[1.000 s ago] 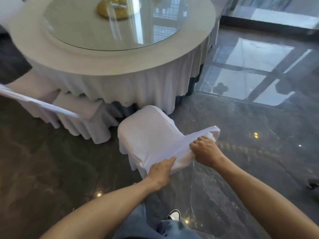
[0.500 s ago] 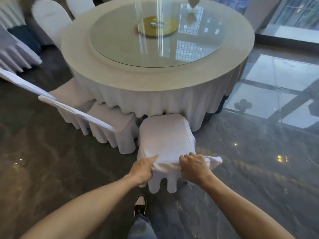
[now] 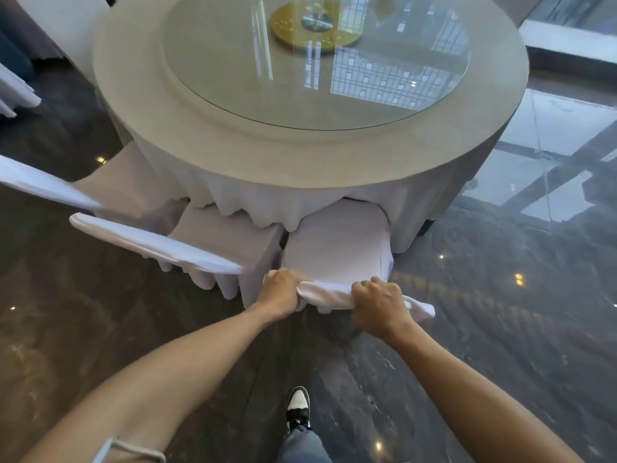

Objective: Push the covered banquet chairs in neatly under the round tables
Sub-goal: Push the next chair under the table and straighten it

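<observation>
Fingers of left hand and right hand curled around chair back | step: seat apparently partway under table | next: straight push.

Dark glossy marble floor w/ window reflections — small ceiling-light glints.

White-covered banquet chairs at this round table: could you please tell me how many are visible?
3: one white-covered banquet chair held by both hands, another on its left, a third further left. Others may be hidden.

Daylit; window glare on floor (glass top too); wide-angle edges bowed.
</observation>
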### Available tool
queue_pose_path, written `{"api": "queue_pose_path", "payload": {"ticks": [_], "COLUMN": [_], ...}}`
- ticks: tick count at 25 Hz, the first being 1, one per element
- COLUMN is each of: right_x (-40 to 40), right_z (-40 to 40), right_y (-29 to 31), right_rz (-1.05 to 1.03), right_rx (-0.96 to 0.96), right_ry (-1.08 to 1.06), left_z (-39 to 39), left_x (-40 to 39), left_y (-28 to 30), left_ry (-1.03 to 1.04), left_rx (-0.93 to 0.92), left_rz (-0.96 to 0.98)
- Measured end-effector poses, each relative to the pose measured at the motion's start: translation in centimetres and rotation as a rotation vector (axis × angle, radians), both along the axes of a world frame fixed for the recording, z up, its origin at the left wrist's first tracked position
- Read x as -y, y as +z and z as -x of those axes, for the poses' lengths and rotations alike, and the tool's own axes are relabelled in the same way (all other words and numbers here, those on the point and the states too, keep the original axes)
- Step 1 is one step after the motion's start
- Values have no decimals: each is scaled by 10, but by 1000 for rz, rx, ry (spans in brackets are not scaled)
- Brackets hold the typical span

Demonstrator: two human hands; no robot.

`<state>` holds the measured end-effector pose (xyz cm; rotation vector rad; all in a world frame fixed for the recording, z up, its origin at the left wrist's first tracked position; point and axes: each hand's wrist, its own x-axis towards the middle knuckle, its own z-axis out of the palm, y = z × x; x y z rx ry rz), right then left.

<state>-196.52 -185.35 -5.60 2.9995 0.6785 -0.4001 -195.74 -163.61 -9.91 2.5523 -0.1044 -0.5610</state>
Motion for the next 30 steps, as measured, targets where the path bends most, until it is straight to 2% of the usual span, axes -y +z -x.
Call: {"api": "queue_pose_path", "payload": {"ticks": [6,10,12,16,20,22,27,30], "right_x": [-4,2,7,4,7,7,2,14], "right_z": [-18,-24,-19,-11,-7,-10,-48,-58], "right_y": [-7,-6,-5,-5,-8,-9,-12,-12], "right_rz": [-7,-142,-228,-146,-129,-148,-147,-185], "right_rx": [-43,-138,-195,-167,-144,-132,-133,-154], "right_ry": [72,100,18,-66,-83,-90,-93,-85], "left_z": [-15,-19,-21,-20,-21,-26,-67,-78], "left_x": [-17,-17,-18,-15,-11,-13,-13,-3], "left_y": [-15,-11,-17,-30,-35,-38,-34,-24], "left_ry": [-31,-104,-100,-65,-118,-137,-27,-133], "left_rx": [66,55,59,86,90,93,70,-1], "left_rz": [41,-55,-57,-23,21,1,-45,-163]}}
